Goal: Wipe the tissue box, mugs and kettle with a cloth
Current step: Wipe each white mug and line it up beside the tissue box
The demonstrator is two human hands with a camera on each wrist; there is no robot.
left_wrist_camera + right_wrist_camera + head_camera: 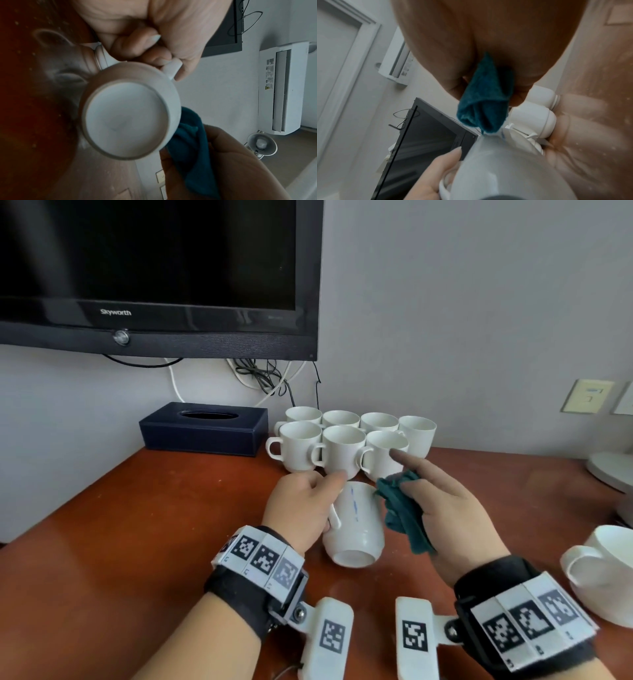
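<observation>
On the table (137, 525), a tissue box (203, 429) stands at the rear left, below the television (154, 275). A cluster of mugs (346, 440) stands just right of it. A tipped mug (356, 525) lies before the cluster. Another mug (603, 570) stands far right.

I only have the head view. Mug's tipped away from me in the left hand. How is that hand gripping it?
Observer: The left hand has fingers curled through the handle of the mug.
Operator: Is the cloth touching the mug?
Observer: Yes, the cloth, bunched in the right hand, presses against the mug's side near the base.
Operator: Anything on the underside?
Observer: The base looks plain white, with no stain I can see.
</observation>
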